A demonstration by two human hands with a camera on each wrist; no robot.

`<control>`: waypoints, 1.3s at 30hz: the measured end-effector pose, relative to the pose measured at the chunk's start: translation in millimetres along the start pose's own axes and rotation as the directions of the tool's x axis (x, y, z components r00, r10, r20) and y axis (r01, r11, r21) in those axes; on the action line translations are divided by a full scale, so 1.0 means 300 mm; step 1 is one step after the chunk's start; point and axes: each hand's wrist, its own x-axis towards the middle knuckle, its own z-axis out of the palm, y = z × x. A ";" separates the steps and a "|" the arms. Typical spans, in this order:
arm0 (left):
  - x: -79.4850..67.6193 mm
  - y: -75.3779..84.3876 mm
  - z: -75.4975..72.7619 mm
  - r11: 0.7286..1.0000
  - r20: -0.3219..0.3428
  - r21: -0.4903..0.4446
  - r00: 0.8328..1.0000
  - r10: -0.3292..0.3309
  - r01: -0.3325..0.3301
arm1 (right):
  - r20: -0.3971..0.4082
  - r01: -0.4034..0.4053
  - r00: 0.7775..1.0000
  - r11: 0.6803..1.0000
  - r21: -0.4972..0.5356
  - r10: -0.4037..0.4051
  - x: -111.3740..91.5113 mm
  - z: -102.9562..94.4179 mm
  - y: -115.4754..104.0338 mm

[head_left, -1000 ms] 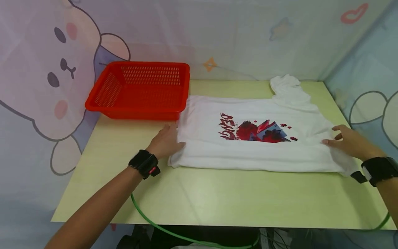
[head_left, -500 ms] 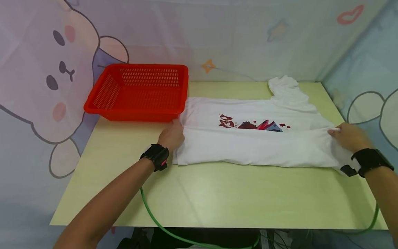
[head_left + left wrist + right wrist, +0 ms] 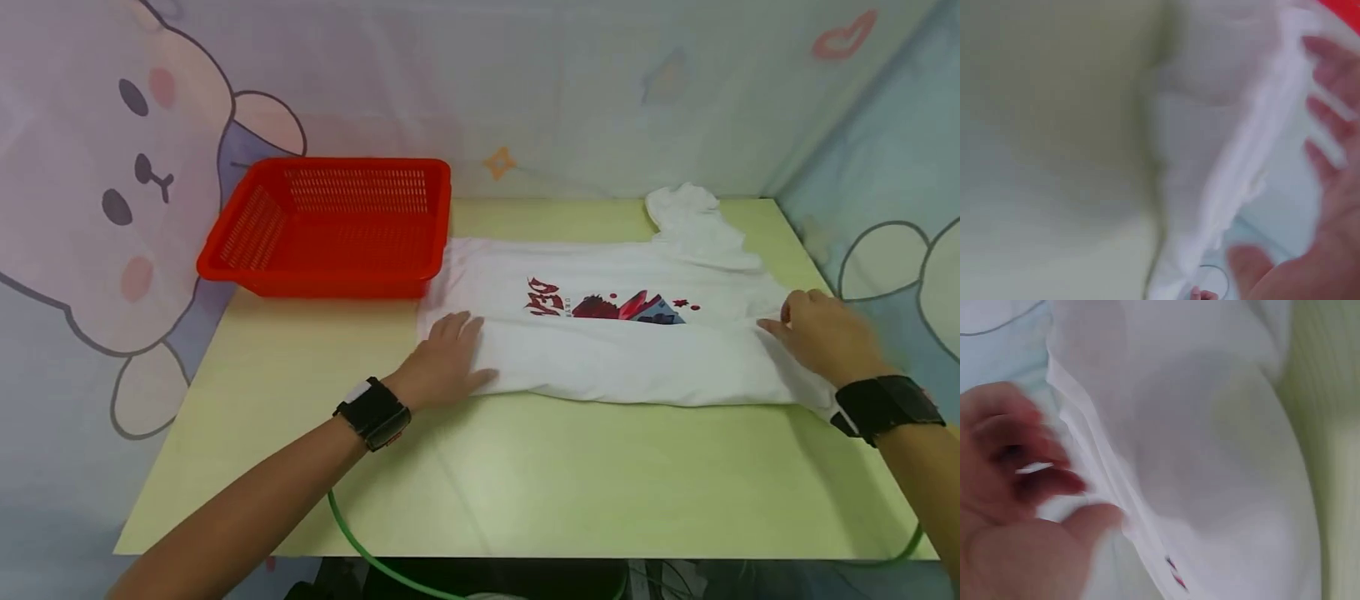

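Observation:
A white T-shirt (image 3: pixel 615 367) with a red and blue print lies sideways on the table, its near part folded over some of the print. At its left end my left hand (image 3: pixel 442 362) is spread above the folded layer; the left wrist view shows the fingers (image 3: pixel 1335 119) apart, blurred, with no cloth between them. My right hand (image 3: pixel 828 337) is at the shirt's other end, by the fold's edge. In the right wrist view its fingers (image 3: pixel 1029 437) bend loosely and the thumb (image 3: pixel 1094 522) stands apart from them. Whether either hand touches the cloth is unclear.
A red plastic basket (image 3: pixel 330 283) with slotted sides stands at the back left, close to the shirt. The pale yellow table (image 3: pixel 600 483) meets a printed curtain (image 3: pixel 570 100) behind. A green cable (image 3: pixel 352 537) hangs by the front edge. A shirt sleeve (image 3: pixel 690 212) extends toward the back.
Both hands took the shirt's near layer and folded it away from me over part of the print. They have since let go; the left hand has spread out over the cloth.

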 end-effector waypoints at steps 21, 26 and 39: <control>0.110 -0.046 -0.076 0.997 0.223 -0.077 0.975 0.020 -0.003 | 0.317 0.098 0.938 0.985 0.144 -0.140 0.127 -0.122 -0.051; 0.218 -0.031 -0.121 0.986 0.107 -0.158 0.994 -0.032 0.049 | 0.232 0.090 0.965 0.984 0.154 -0.125 0.232 -0.194 -0.095; 0.507 -0.013 -0.128 0.946 0.091 -0.186 0.963 -0.253 0.266 | 0.291 -0.013 0.956 0.986 0.167 -0.036 0.413 -0.214 -0.043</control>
